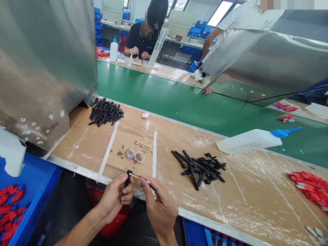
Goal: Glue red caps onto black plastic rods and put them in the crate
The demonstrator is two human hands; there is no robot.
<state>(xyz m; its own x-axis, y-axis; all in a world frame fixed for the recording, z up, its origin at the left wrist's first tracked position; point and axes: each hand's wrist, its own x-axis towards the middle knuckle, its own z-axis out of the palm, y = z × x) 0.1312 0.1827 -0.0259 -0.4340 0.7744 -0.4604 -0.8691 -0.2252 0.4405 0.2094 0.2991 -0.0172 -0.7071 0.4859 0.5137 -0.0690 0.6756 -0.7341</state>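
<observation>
My left hand [115, 194] is closed around a small black plastic part [128, 173], held upright at the table's front edge. Between thumb and fingers, my right hand [161, 208] pinches a cotton swab [135, 176], and its tip touches or nearly touches the top of the black part. Just beyond my hands, two small clear round cups [139, 157] sit on a stained cardboard sheet [120, 143]. Several more swabs [143, 146] lie behind them. One pile of black parts [105, 112] is at the far left, and a looser pile of black parts [198, 167] lies to the right.
A white bottle with a blue nozzle [249, 141] lies on the right, near red parts [310, 188]. A green conveyor belt [164, 94] runs behind the table. Metal panels [46, 61] rise at left. Blue bins flank my lap. Two people are across the belt.
</observation>
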